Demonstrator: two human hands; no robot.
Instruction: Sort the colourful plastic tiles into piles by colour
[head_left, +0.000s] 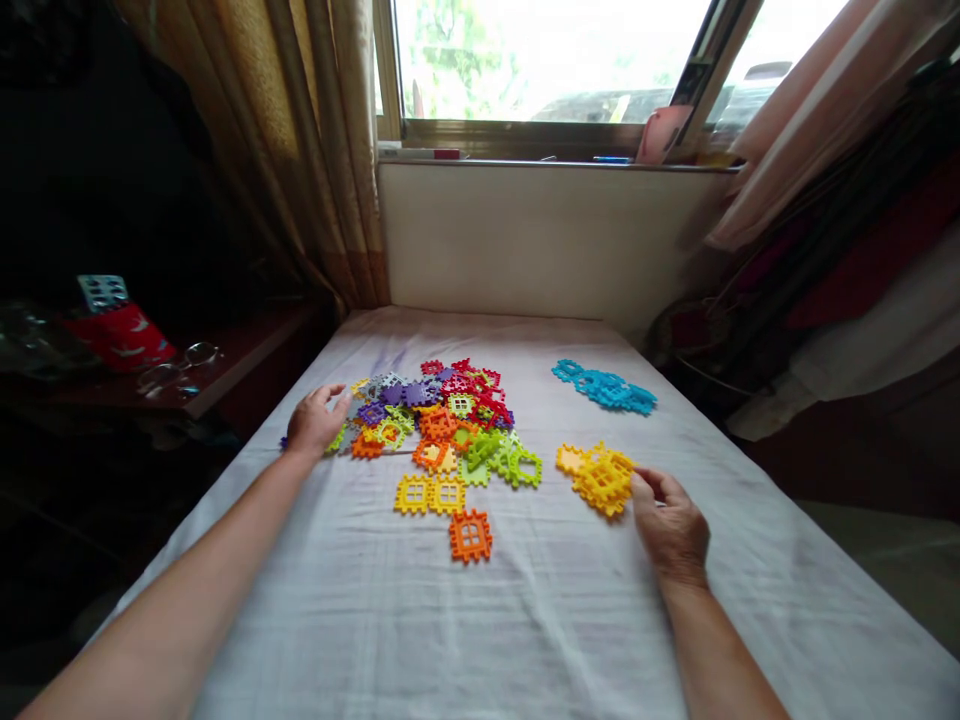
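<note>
A mixed pile of plastic interlocking tiles [427, 410] in red, purple, orange, green and grey lies mid-bed. My left hand [316, 420] is at the pile's left edge, fingers curved with a gap to the thumb; nothing shows between them. On the right, my right hand [671, 525] pinches the edge of a yellow window tile [606, 480] at a small yellow heap. Beyond that heap lies a group of blue tiles [606, 388]. Two yellow window tiles [430, 494] sit side by side in front of the pile, with an orange window tile [471, 537] nearer me.
A white sheet [390, 630] covers the bed, which ends at a pale panel [525, 230] under a window. To the left, a dark side table holds a red pouch [124, 338] and glasses [180, 370]. Clothes [862, 350] hang along the right side.
</note>
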